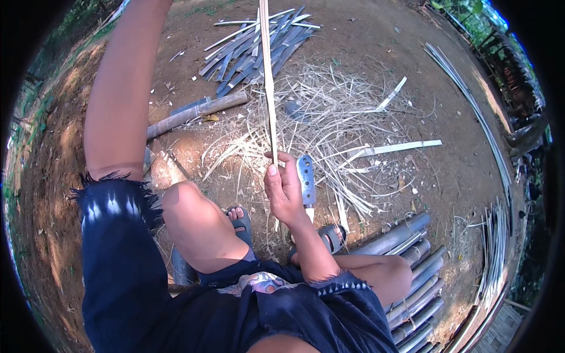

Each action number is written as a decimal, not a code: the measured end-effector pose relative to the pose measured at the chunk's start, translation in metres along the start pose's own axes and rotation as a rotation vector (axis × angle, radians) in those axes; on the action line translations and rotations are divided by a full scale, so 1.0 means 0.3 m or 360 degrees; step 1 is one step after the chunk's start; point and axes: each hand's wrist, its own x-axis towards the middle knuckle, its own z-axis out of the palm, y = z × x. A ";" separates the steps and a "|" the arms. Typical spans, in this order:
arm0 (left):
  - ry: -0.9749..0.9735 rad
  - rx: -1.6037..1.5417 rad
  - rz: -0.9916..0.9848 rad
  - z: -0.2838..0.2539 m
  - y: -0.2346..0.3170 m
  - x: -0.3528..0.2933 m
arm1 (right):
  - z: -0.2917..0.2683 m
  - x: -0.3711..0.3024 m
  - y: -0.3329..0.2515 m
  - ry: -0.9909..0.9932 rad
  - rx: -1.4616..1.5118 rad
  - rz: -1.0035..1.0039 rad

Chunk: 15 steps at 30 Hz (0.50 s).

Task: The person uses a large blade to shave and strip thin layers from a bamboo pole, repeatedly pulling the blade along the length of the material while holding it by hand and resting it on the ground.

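Long, slender bamboo strip (268, 76), pale cream to light tan, faintly lined lengthwise, nearly straight, lower part pinched in the right hand (285, 189), raised above the brown ground (376, 41), stretching away toward its far edge, far end out of view

Sun-dappled dirt ground (382, 50), green foliage (465, 9) beyond.
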 end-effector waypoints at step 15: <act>-0.0165 0.0936 0.0208 0.043 -0.143 -1.390 | 0.033 0.319 -0.097 0.0500 0.1247 0.0549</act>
